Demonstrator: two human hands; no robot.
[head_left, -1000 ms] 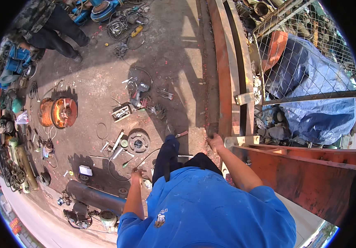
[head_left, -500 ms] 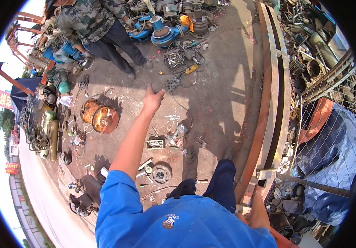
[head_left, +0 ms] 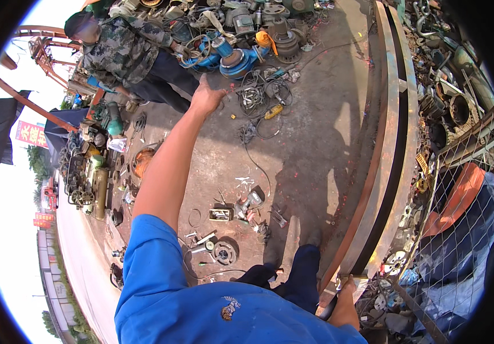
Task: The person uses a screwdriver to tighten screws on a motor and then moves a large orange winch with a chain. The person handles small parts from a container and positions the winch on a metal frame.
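Observation:
My left arm stretches forward, with my left hand (head_left: 207,97) raised in the air, thumb and forefinger apart, nothing held, near the other person's legs in the view. My right hand (head_left: 345,286) grips a small metal bracket (head_left: 357,277) on a long rusty double steel beam (head_left: 387,166) at my right side. On the ground below my left hand are a heap of cables (head_left: 250,97), a yellow tool (head_left: 274,112), a grey power tool (head_left: 251,200), a small open box of parts (head_left: 220,214), spanners and a round cast ring (head_left: 224,253).
A person in camouflage jacket (head_left: 118,51) stands front left among piled machinery. Blue pumps (head_left: 234,63) lie ahead. An orange cable spool (head_left: 142,163) and green compressors (head_left: 92,186) are left. A wire-mesh fence (head_left: 459,229), scrap and blue tarp are right. A pale road (head_left: 78,269) runs at far left.
My left hand has lifted from beside my leg and reaches farther forward and up. My right hand has moved onto the bracket. The view has swung up, showing more of the other person.

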